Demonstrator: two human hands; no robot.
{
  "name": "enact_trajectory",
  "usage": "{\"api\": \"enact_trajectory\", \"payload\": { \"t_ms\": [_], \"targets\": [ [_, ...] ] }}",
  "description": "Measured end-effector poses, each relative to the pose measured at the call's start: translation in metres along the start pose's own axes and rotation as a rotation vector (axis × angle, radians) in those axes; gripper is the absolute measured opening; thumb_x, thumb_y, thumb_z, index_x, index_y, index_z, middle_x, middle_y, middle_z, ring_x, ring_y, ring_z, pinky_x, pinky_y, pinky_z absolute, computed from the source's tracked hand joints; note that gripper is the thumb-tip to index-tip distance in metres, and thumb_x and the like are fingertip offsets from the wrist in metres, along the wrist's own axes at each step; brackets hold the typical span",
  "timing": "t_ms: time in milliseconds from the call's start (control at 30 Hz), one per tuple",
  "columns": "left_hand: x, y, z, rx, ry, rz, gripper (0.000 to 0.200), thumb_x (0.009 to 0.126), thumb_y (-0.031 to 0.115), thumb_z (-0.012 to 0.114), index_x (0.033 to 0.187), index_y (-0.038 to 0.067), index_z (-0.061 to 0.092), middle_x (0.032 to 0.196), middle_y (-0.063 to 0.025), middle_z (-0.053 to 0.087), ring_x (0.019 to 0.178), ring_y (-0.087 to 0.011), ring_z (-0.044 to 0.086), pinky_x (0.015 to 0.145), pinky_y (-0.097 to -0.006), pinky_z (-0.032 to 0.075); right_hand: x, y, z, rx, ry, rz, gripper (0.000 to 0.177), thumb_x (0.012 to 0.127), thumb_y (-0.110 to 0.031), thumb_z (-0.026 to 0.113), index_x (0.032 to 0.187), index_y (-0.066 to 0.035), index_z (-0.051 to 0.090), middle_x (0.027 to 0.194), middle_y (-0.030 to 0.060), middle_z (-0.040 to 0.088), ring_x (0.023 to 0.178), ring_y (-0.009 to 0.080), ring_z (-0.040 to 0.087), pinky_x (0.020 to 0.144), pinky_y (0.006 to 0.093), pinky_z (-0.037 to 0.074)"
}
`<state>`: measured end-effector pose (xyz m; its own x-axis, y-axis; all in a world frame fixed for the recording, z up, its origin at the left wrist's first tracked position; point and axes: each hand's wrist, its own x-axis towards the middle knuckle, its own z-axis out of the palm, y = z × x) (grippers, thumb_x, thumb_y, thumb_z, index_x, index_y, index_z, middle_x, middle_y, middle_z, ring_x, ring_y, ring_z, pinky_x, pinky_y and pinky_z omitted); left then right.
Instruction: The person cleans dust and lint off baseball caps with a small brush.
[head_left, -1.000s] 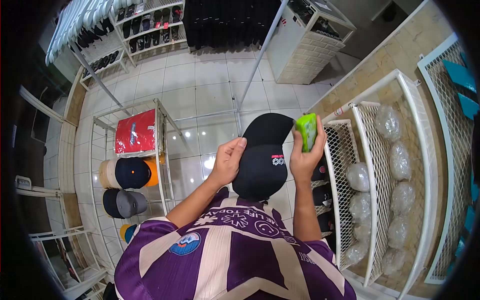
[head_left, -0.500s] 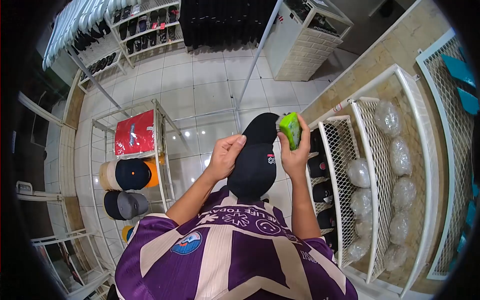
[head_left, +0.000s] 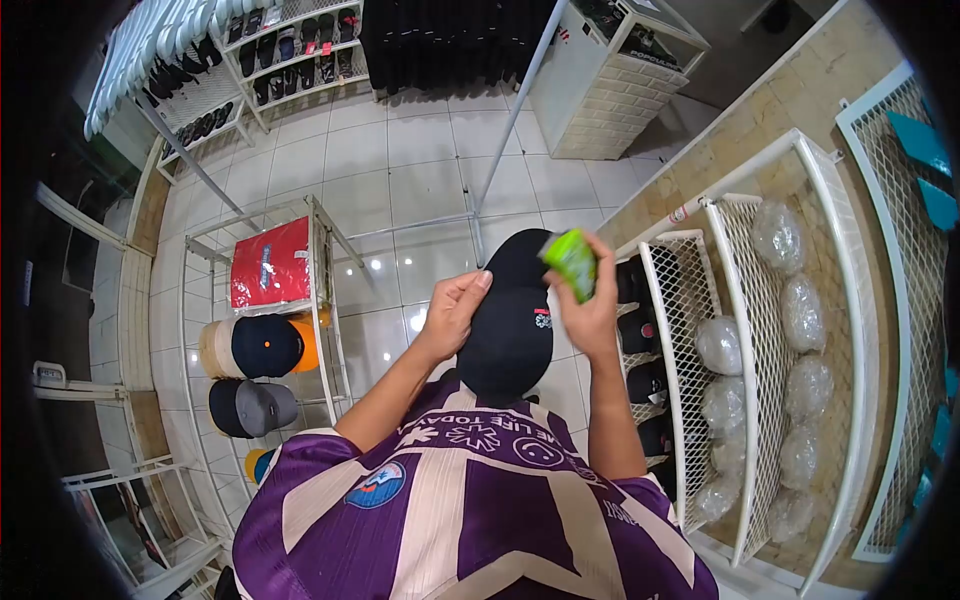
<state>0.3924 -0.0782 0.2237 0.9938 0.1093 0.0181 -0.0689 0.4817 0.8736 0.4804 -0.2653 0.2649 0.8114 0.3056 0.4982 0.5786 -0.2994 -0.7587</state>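
A black cap with a small red and white logo is held up in front of my chest. My left hand grips its left side, thumb on top. My right hand holds a bright green brush-like object against the cap's upper right edge, near the brim. The cap's crown points down toward my purple and white shirt.
White wire shelves on the right hold plastic-wrapped caps and dark caps. A white rack on the left carries a red bag and stacked caps. Glossy tiled floor lies ahead, with clothing racks beyond.
My right hand has brought the green object leftward and down onto the cap's upper edge, tilting it. The cap has turned slightly narrower. My left hand has stayed in place.
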Motion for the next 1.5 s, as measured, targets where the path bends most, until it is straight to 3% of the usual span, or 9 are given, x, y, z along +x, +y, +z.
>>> {"api": "enact_trajectory", "payload": {
  "t_ms": [167,367,567,733,800,1100,1200,1367,1500],
  "targets": [
    [-0.004,-0.001,0.000,-0.107,0.003,0.011,0.032,0.108,0.029,0.053,0.098,0.001,0.066,0.085,0.0008,0.066,0.075,-0.0046,0.060,0.067,-0.0219,0.050,-0.005,0.017,0.007,-0.023,0.282,0.135,0.062,0.087,-0.012,0.079,0.138,0.001,0.047,0.125,0.0191,0.058,0.118,0.0302,0.057,0.103,0.0379,0.043],
    [0.002,0.008,-0.001,0.078,-0.047,-0.267,0.032,0.102,0.030,0.062,0.109,-0.001,0.070,0.093,-0.0024,0.071,0.077,-0.0075,0.066,0.070,-0.0230,0.054,-0.020,-0.008,-0.006,0.040,-0.168,-0.049,0.063,0.085,-0.007,0.078,0.138,0.002,0.047,0.128,0.0154,0.056,0.118,0.0258,0.056,0.103,0.0373,0.044],
    [0.003,-0.004,0.002,-0.012,-0.043,-0.276,0.030,0.102,0.027,0.063,0.111,-0.001,0.070,0.094,-0.0039,0.072,0.078,-0.0086,0.067,0.070,-0.0238,0.055,-0.011,0.024,0.005,0.117,0.149,0.097,0.062,0.085,-0.005,0.078,0.139,0.002,0.049,0.126,0.0152,0.059,0.119,0.0233,0.057,0.103,0.0360,0.045],
    [0.002,-0.008,-0.007,0.025,-0.105,-0.299,0.031,0.102,0.027,0.063,0.112,-0.001,0.068,0.096,-0.0055,0.072,0.080,-0.0098,0.068,0.072,-0.0246,0.056,-0.007,0.006,0.005,0.033,0.007,0.008,0.059,0.080,-0.007,0.081,0.134,-0.002,0.058,0.123,0.0178,0.061,0.115,0.0342,0.060,0.100,0.0376,0.046],
    [-0.005,-0.004,-0.002,-0.066,-0.087,-0.299,0.032,0.102,0.028,0.063,0.112,-0.002,0.068,0.097,-0.0065,0.072,0.082,-0.0108,0.069,0.074,-0.0254,0.057,0.000,0.021,0.007,-0.018,0.286,0.225,0.059,0.081,-0.008,0.081,0.135,-0.001,0.057,0.123,0.0176,0.061,0.115,0.0324,0.060,0.100,0.0383,0.046],
    [-0.007,0.005,0.001,-0.182,-0.031,-0.279,0.032,0.102,0.028,0.062,0.115,-0.001,0.067,0.101,-0.0078,0.073,0.085,-0.0134,0.071,0.076,-0.0274,0.058,-0.012,0.008,0.003,0.094,0.047,-0.052,0.063,0.086,-0.012,0.079,0.140,0.001,0.051,0.124,0.0165,0.059,0.117,0.0289,0.059,0.102,0.0374,0.045],
    [-0.013,-0.001,0.003,-0.140,-0.074,-0.299,0.033,0.102,0.028,0.062,0.116,-0.002,0.067,0.102,-0.0077,0.073,0.086,-0.0133,0.071,0.076,-0.0273,0.058,-0.006,0.024,0.010,0.514,0.227,0.306,0.066,0.089,-0.010,0.077,0.144,0.003,0.044,0.131,0.0144,0.057,0.121,0.0236,0.055,0.106,0.0368,0.043],
    [-0.009,0.003,-0.001,-0.150,-0.011,-0.327,0.036,0.101,0.031,0.063,0.115,-0.002,0.067,0.100,-0.0068,0.073,0.084,-0.0123,0.070,0.075,-0.0262,0.058,-0.026,0.001,0.001,0.070,-0.093,-0.062,0.058,0.092,-0.005,0.071,0.143,0.002,0.046,0.129,0.0146,0.058,0.116,0.0229,0.058,0.102,0.0342,0.047],
    [-0.012,-0.006,0.004,-0.070,-0.044,-0.400,0.035,0.100,0.031,0.064,0.113,-0.001,0.067,0.099,-0.0080,0.073,0.080,-0.0129,0.071,0.072,-0.0261,0.058,-0.011,0.022,0.001,0.320,0.054,0.279,0.060,0.089,0.000,0.071,0.144,0.002,0.046,0.136,0.0156,0.055,0.128,0.0252,0.052,0.110,0.0349,0.039]
  ]
}}
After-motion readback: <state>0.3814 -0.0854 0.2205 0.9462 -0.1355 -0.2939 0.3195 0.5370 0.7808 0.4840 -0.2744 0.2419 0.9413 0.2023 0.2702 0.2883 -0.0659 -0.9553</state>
